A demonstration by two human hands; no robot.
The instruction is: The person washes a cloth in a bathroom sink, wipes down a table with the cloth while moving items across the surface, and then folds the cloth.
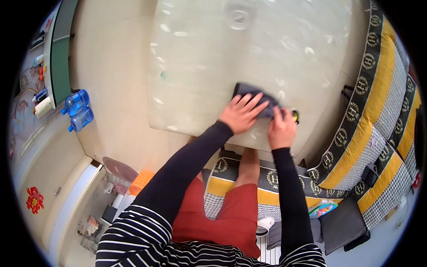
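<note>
A dark grey folded cloth [243, 89] lies on the pale, leaf-patterned tabletop [204, 75] near its front edge. My left hand [242, 115] rests flat across it, fingers stretched out and spread. At the cloth's right end, my right hand [283, 130] pinches its edge between thumb and fingers. Just beyond the right hand sits a small black and yellow object [295, 116], partly covered by the fingers, its kind unclear.
A clear round dish [239, 17] stands at the table's far side. Sofas with yellow and black covers [351, 133] run along the right and behind my legs. Two blue water bottles [79, 109] stand on the floor at left, beside a green-sided cabinet [61, 66].
</note>
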